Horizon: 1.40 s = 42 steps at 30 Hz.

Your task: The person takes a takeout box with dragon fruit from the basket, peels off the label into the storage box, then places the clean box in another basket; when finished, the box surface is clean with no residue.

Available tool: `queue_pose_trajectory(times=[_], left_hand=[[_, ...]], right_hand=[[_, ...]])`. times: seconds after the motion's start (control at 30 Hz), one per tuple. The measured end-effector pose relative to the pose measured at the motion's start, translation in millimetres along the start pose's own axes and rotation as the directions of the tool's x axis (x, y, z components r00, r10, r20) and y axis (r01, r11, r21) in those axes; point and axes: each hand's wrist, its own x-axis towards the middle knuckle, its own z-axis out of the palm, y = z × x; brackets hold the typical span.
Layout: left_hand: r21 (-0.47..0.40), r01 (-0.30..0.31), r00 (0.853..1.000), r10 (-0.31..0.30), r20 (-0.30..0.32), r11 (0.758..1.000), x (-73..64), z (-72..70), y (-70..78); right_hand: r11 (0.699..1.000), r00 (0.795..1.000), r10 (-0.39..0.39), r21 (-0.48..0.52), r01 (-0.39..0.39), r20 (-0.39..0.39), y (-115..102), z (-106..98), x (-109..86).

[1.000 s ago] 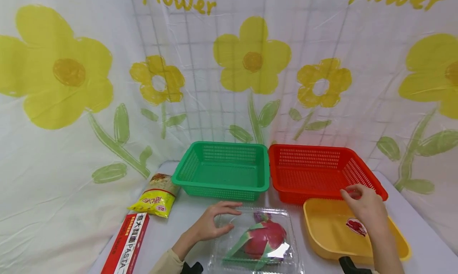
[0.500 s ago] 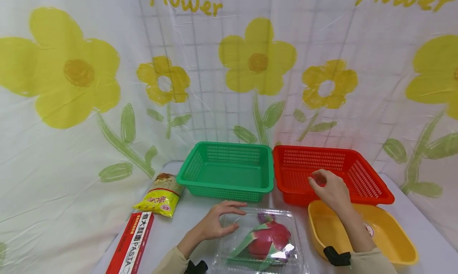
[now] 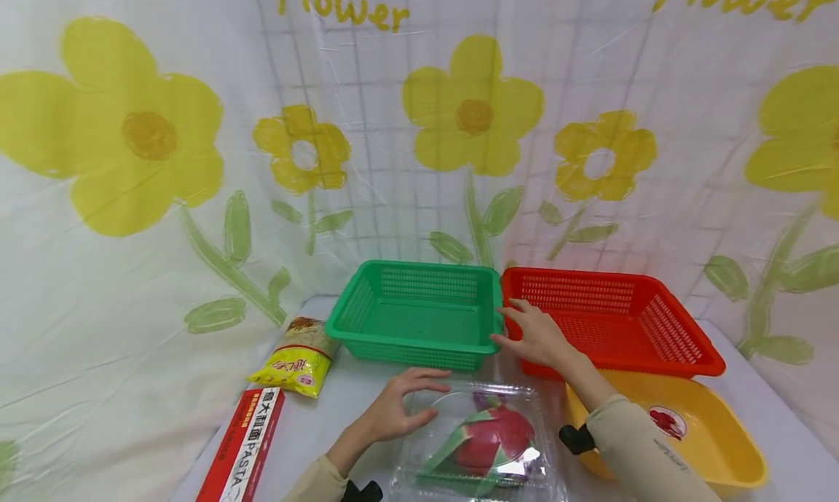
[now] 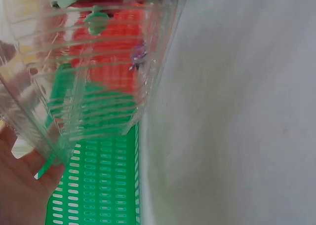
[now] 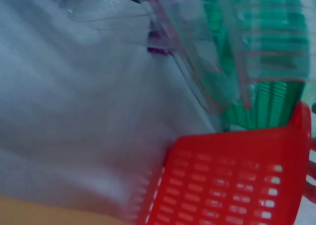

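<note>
In the head view a clear plastic clamshell box (image 3: pixel 452 444) stands on the table, holding a red-and-green dragon fruit (image 3: pixel 491 436) and a small purple thing that I cannot make out. My left hand (image 3: pixel 393 407) is at the box's far left corner, fingers and thumb loosely bent and apart; the left wrist view has its fingertips by the clear plastic. My right hand (image 3: pixel 537 334) reaches over the near left corner of the red basket (image 3: pixel 590 276), fingers spread toward the green basket (image 3: pixel 419 349). Nothing shows between its fingers.
A yellow tub (image 3: pixel 708 429) with a round sticker lies under the right forearm. At left are a yellow snack-like bag (image 3: pixel 298 360) and a red-and-white pasta box (image 3: pixel 242 444). A flower-printed curtain (image 3: pixel 367 218) hangs behind the baskets.
My right hand has moved left from the yellow tub, across the red basket's front, to the gap between the baskets, and its fingers have spread. The left hand stays by the clear box.
</note>
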Motion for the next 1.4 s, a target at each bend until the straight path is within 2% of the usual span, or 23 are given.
queue_pose_trajectory(times=[0.17, 0.4, 0.5, 0.6, 0.77, 0.9, 1.03, 1.13, 1.2, 1.3, 1.33, 1.4], left_hand=[[-0.016, 0.035, 0.999, -0.035, 0.010, 0.999, 1.1, 2.0, 1.6], [0.033, 0.148, 0.989, -0.147, -0.027, 0.988, -1.0, 1.5, 10.8], [0.046, 0.224, 0.974, -0.223, -0.043, 0.973, -2.6, 0.5, 18.0], [0.011, 0.324, 0.946, -0.323, -0.040, 0.946, -4.5, -0.2, 28.3], [-0.030, 0.469, 0.879, -0.470, -0.074, 0.883, -9.1, 2.7, 45.1], [-0.090, 0.584, 0.802, -0.590, -0.090, 0.807, -13.4, 4.0, 55.4], [-0.138, 0.678, 0.725, -0.688, -0.039, 0.722, -19.1, 0.9, 64.8], [-0.142, 0.730, 0.676, -0.737, 0.007, 0.668, -23.4, -0.8, 70.5], [-0.141, 0.766, 0.638, -0.769, 0.039, 0.628, -26.0, -0.8, 72.4], [-0.127, 0.807, 0.586, -0.808, 0.062, 0.576, -28.1, 1.0, 72.5], [-0.119, 0.815, 0.576, -0.815, 0.064, 0.567, -28.7, 1.6, 72.3], [-0.100, 0.823, 0.566, -0.822, 0.064, 0.559, -29.8, 2.7, 71.8]], right_hand=[[1.000, 0.996, 0.014, -0.023, -0.012, 0.084, -1, 9, 2.7], [0.999, 0.992, 0.044, -0.034, -0.041, 0.117, -3, 7, 2.9], [0.999, 0.992, 0.037, -0.043, -0.032, 0.123, -4, 6, 4.0], [0.998, 0.992, 0.028, -0.058, -0.021, 0.126, -3, 5, 5.2], [0.996, 0.990, 0.023, -0.090, -0.011, 0.138, -4, 3, 6.5], [0.995, 0.988, 0.026, -0.097, -0.012, 0.150, -5, 3, 8.4], [0.995, 0.988, 0.028, -0.101, -0.012, 0.152, -5, 3, 8.8], [0.995, 0.988, 0.031, -0.096, -0.017, 0.150, -5, 3, 9.2], [0.996, 0.988, 0.036, -0.091, -0.022, 0.150, -6, 4, 9.9], [0.996, 0.988, 0.040, -0.090, -0.027, 0.149, -7, 3, 10.3], [0.996, 0.988, 0.041, -0.090, -0.028, 0.149, -7, 3, 10.4], [0.995, 0.988, 0.045, -0.090, -0.032, 0.150, -7, 3, 10.3]])
